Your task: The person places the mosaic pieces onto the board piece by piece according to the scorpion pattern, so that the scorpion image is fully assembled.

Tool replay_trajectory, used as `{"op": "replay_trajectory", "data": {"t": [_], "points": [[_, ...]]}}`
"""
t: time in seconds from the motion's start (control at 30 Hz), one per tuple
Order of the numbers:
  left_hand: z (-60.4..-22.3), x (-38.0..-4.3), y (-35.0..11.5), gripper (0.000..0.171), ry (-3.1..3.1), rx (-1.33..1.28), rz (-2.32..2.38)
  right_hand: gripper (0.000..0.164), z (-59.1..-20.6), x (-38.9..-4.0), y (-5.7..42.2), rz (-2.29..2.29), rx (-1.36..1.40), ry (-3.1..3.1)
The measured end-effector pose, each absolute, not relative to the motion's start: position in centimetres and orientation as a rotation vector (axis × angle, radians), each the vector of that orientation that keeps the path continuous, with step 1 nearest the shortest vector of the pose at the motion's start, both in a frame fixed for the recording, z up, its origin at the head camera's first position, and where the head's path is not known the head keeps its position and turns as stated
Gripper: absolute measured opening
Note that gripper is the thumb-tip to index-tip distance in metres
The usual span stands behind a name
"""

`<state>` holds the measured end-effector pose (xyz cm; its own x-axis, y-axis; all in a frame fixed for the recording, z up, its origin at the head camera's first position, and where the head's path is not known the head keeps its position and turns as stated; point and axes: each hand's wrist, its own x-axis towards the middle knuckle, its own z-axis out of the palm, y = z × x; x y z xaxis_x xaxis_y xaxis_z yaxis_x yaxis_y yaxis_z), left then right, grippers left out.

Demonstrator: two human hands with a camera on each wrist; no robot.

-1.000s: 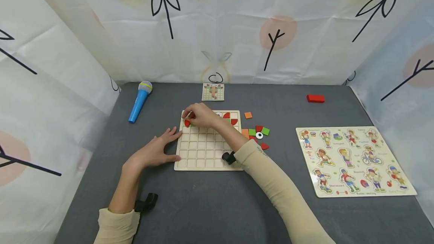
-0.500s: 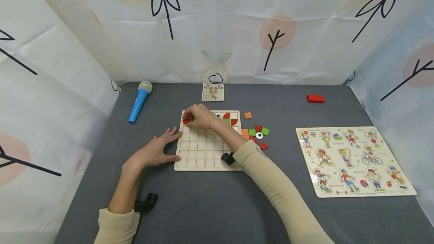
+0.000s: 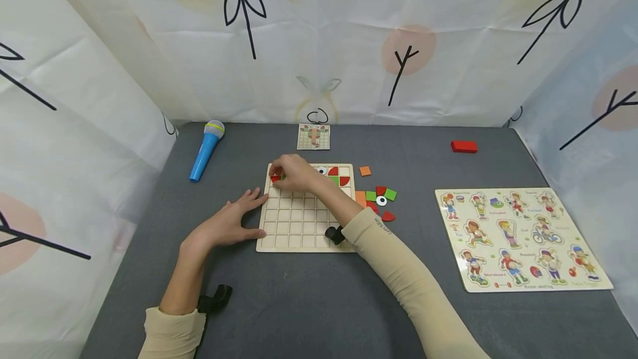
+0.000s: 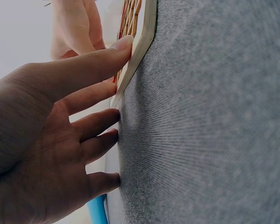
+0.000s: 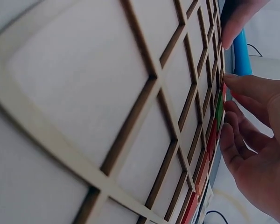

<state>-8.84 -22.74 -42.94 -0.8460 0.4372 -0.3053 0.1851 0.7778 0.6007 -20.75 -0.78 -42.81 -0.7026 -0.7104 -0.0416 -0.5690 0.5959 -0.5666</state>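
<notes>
Left hand [image 3: 224, 223]: fingers spread, touching left edge of grid board [image 3: 295, 227], flat on table [image 3: 289, 303]. Right hand [image 3: 297, 174]: fingers bent at 1 red piece [image 3: 276, 179] near far-left corner; can't tell if pinching.

Left arm [image 3: 185, 270]: the forearm points forward from the lower left, with the left sleeve [image 3: 174, 328] ending partway along it. The wrist angles inward. The left hand [image 3: 229, 219] is extended, its thumb [image 4: 91, 71] straight and set well apart from the four spread fingers [image 4: 96, 125].

Right arm [image 3: 344, 203]: reaches diagonally forward and across to the left, forearm bare beyond the right sleeve [image 3: 399, 270]. The right hand [image 3: 296, 173] is farther forward than the left, back upward, digits directed downward. Its lower fingers [image 5: 230, 145] are bent; whether the fingertips meet the thumb is hard to make out.
</notes>
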Motion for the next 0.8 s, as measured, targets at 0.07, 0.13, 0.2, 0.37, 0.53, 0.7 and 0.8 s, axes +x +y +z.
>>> {"op": "replay_trajectory", "data": {"t": [0.07,0.13,0.2,0.37,0.53,0.7,0.8], "points": [[-42.9,-8.8,-22.7,0.091,2.54,0.474,0.791,0.023,-42.9,-20.8,-0.8,-0.761,-1.06,2.565],[-43.0,-8.8,-22.7,0.091,2.541,0.473,0.792,0.022,-43.0,-20.7,-0.8,-0.752,-1.063,2.568],[-42.9,-8.7,-22.7,0.091,2.539,0.469,0.797,0.021,-43.0,-20.7,-0.7,-0.751,-1.063,2.568],[-43.0,-8.7,-22.6,0.092,2.534,0.464,0.805,0.022,-42.7,-20.5,-0.2,-0.785,-1.045,2.558],[-43.0,-8.8,-22.6,0.092,2.533,0.45,0.792,0.022,-42.3,-20.3,1.3,-0.861,-0.993,2.536],[-43.0,-8.9,-22.6,0.093,2.529,0.436,0.774,0.022,-42.0,-20.0,3.5,-0.929,-0.968,2.523],[-43.1,-8.9,-22.5,0.093,2.532,0.432,0.762,0.022,-41.7,-19.8,5.0,-0.957,-0.957,2.518]]}}
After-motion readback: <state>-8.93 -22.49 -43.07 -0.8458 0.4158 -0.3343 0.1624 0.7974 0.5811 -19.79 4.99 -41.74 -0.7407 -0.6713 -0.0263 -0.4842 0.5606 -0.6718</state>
